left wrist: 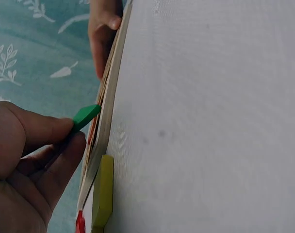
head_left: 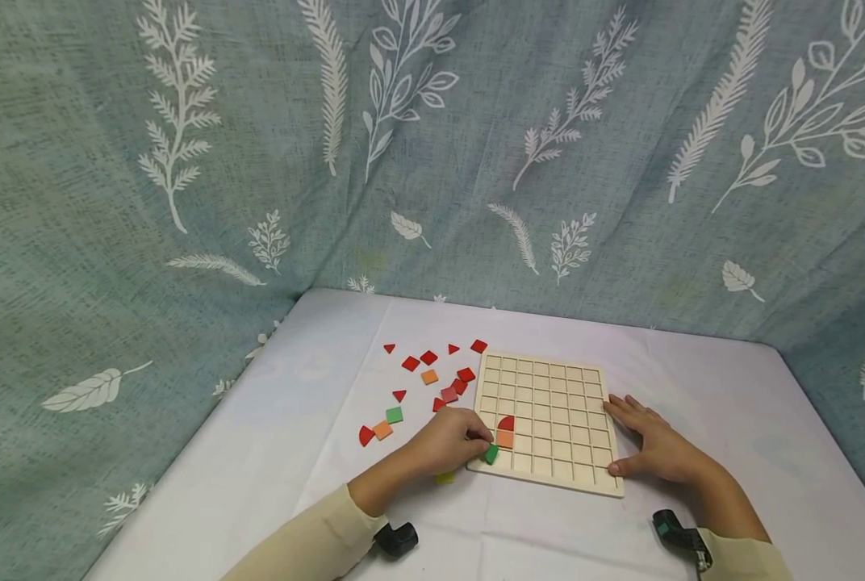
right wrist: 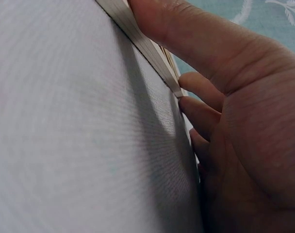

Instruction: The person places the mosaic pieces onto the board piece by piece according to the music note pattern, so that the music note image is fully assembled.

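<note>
My left hand point(head_left: 449, 441) pinches a small green tile point(head_left: 491, 454) between thumb and fingers, over the near left corner of a wooden grid board point(head_left: 543, 448). In the left wrist view the green tile point(left wrist: 85, 118) tilts above the board's edge. Just beyond it, an orange square tile point(head_left: 504, 440) and a red quarter-circle tile point(head_left: 506, 423) lie in neighbouring cells. My right hand point(head_left: 653, 442) rests against the board's right side with fingers spread. Its thumb point(right wrist: 186, 34) touches the wooden edge in the right wrist view.
Loose red tiles point(head_left: 411, 364), orange tiles point(head_left: 382, 430) and a green square point(head_left: 394, 415) lie scattered left of the board. A yellow tile point(left wrist: 103, 191) lies beside the board's near edge, partly behind my left hand in the head view. A leaf-patterned curtain point(head_left: 432, 161) backs the white table point(head_left: 534, 532).
</note>
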### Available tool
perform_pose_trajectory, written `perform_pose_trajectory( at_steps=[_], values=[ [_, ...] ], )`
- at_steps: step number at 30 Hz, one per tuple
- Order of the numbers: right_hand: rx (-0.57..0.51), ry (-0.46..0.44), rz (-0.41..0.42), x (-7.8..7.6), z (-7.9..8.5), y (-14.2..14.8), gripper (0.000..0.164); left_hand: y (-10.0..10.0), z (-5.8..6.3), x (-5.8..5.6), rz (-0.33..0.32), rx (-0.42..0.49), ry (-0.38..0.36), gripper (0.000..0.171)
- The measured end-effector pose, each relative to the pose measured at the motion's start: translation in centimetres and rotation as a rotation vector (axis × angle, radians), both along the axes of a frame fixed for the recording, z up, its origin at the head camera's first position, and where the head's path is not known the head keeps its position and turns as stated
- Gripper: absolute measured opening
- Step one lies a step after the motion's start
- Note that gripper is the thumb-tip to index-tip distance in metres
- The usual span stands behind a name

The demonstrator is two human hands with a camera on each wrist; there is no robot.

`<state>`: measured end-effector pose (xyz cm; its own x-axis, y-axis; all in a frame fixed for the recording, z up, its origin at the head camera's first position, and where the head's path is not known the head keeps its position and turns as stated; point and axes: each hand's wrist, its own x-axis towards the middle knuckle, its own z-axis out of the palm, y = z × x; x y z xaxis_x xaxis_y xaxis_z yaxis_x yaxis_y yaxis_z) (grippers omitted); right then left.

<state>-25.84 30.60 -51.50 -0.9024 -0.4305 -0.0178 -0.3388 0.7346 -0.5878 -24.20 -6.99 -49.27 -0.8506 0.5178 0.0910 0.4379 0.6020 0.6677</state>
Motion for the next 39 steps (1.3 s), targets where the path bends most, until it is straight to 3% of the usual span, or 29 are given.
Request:
perform_pose_trajectory(
  at_steps=[14,21,28,33,39],
  values=[
    [-0.016,-0.007,0.013,0.1,0.1,0.1,0.112,1.7,-0.3,0.2,0.006,-0.012,0.048,0.006],
    [0.007,-0.009,0.004,0.1,0.2,0.1,0.113,2.1,-0.1,0.3,-0.058,-0.126,0.129,0.004],
    [0.017,-0.009,-0.003,0.1,0.4,0.0,0.113,2.2,0.0,0.2,-0.116,-0.184,0.174,0.005],
    [0.011,-0.004,-0.004,0.1,0.4,0.0,0.113,2.3,-0.2,0.2,-0.168,-0.232,0.256,0.007],
    [0.003,-0.009,-0.004,0.1,0.4,0.0,0.113,2.6,-0.2,0.4,-0.160,-0.248,0.286,0.009]
  ],
)
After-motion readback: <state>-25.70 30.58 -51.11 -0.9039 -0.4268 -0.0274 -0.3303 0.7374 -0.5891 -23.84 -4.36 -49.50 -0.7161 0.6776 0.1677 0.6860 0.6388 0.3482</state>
